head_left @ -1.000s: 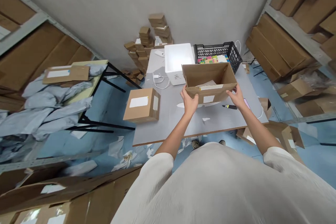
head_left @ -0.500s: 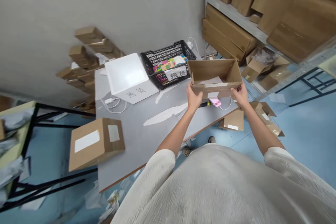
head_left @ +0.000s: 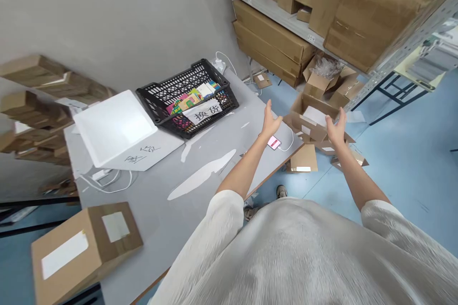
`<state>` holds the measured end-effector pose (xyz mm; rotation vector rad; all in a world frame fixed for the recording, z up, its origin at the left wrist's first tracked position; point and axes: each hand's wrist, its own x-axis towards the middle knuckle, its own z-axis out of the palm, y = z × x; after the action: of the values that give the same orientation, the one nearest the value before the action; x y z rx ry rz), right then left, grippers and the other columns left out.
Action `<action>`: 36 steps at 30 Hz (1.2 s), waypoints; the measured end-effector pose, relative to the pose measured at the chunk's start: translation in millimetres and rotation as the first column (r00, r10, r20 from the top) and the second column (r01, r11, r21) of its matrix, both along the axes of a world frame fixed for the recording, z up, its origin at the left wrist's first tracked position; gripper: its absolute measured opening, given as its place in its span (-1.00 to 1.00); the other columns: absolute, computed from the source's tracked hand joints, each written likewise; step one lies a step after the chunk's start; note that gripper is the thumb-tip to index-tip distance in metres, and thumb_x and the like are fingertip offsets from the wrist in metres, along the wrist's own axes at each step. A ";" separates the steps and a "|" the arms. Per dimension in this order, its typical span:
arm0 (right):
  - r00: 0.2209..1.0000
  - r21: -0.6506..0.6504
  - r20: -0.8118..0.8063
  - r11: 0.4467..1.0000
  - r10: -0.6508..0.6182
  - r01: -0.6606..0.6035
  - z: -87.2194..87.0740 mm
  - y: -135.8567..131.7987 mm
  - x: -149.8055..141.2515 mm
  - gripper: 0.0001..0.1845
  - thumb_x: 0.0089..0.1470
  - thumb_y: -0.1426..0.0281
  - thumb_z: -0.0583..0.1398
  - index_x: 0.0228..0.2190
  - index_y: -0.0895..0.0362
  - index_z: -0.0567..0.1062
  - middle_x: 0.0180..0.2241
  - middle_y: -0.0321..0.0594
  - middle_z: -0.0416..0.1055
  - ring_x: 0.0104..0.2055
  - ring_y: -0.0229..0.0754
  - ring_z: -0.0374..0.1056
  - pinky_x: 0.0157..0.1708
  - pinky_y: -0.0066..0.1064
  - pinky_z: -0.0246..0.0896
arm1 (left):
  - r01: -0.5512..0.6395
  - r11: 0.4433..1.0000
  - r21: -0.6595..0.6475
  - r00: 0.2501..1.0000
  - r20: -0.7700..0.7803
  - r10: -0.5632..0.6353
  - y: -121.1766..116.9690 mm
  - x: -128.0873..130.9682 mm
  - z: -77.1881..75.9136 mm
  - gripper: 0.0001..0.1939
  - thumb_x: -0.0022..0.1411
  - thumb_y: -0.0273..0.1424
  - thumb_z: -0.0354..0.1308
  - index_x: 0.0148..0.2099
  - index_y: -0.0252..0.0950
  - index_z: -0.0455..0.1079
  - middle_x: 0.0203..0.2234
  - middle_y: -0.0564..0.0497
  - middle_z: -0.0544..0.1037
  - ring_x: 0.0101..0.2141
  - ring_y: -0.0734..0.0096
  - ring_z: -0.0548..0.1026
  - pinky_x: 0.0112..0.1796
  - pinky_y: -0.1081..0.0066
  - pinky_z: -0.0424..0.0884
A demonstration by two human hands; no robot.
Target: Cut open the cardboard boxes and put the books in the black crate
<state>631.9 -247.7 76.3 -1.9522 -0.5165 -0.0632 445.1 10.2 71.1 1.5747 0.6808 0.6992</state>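
Both my arms reach out past the right end of the grey table (head_left: 168,200). My left hand (head_left: 270,121) is open with its fingers up and apart, and my right hand (head_left: 336,128) is open too, palm turned inward. Between them, apart from both palms, an open brown cardboard box (head_left: 312,120) with white paper inside is over the pile of boxes on the blue floor. A pink phone (head_left: 274,142) on a white cable lies at the table edge just below my left hand.
On the table are a black plastic crate (head_left: 157,100) of colourful packets with a paper label, a white foam box (head_left: 114,126) and a sealed cardboard box (head_left: 82,243) at the near left. Loose boxes (head_left: 303,159) litter the floor. Metal shelving (head_left: 275,7) with cartons stands on the right.
I have turned right and swung the open box off the table side. Both hands have let go of it and spread open; the box now sits lower, among the floor boxes.
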 end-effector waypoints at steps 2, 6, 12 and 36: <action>0.997 -0.014 -0.044 0.998 0.064 -0.064 -9.1 7.8 -1.3 -0.12 0.24 -0.05 0.29 0.45 0.00 0.31 0.51 0.06 0.16 0.61 0.26 -0.05 0.60 0.27 -0.22 | 0.022 1.000 -0.003 0.999 -0.030 -0.022 -6.8 -8.8 -7.2 0.05 0.18 -0.54 0.33 0.63 -0.08 0.04 0.59 -0.16 0.12 0.60 0.02 0.05 0.54 0.00 0.02; 0.974 -0.050 -0.150 0.983 0.169 -0.179 -28.7 24.5 -10.5 -0.25 0.20 -0.05 0.29 0.31 0.02 0.50 0.39 0.06 0.38 0.52 0.26 0.16 0.58 0.24 -0.07 | 0.049 0.998 -0.044 0.994 -0.091 -0.053 -16.0 -23.6 -18.9 0.02 0.15 -0.56 0.31 0.60 -0.03 0.12 0.58 -0.11 0.13 0.58 0.01 0.09 0.53 -0.03 0.04; 0.929 -0.085 -0.281 0.958 0.242 -0.275 -53.3 42.3 -25.8 -0.31 0.09 0.00 0.33 0.18 0.06 0.62 0.27 0.07 0.53 0.41 0.33 0.33 0.52 0.31 0.07 | 0.027 0.998 -0.051 0.988 -0.150 -0.034 -12.0 -43.1 -30.1 -0.01 0.13 -0.54 0.32 0.58 -0.12 0.17 0.55 -0.20 0.19 0.55 -0.09 0.16 0.51 -0.07 0.11; 0.537 0.021 -0.416 0.598 0.734 -0.801 -56.1 213.4 -218.6 -0.56 0.07 0.15 0.33 -0.05 0.07 0.70 0.13 0.02 0.66 0.20 0.18 0.55 0.42 0.20 0.28 | -0.474 0.874 -0.103 0.867 -0.230 0.443 2.9 -287.2 -30.6 -0.18 0.18 -0.48 0.28 0.48 -0.09 0.31 0.47 -0.21 0.34 0.40 -0.08 0.40 0.35 -0.11 0.36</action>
<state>413.2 -34.3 20.2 -1.6581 -1.1073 0.9631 157.9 13.2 40.5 1.3542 1.2609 0.8175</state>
